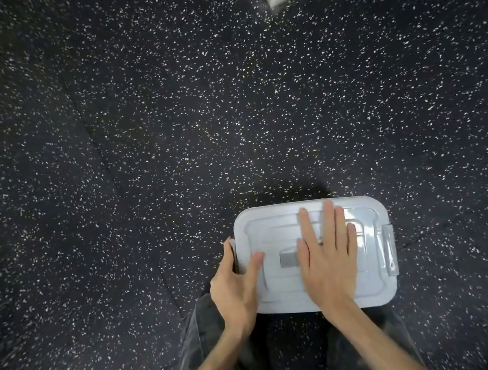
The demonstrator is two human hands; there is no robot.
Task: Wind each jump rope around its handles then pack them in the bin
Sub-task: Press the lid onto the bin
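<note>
The lidded bin [373, 260] sits on the floor [164, 133], the right hand [328, 264] flat atop it, the left hand [236, 285] clasping its left edge.

Dim, even light from above. Glare streaks the lid [366, 219] at its right; a soft shadow lies behind it. The floor [161, 118] smears and bends toward the edges.

One head view looks steeply down from above at the floor [164, 133], close over the bin [373, 263].
</note>
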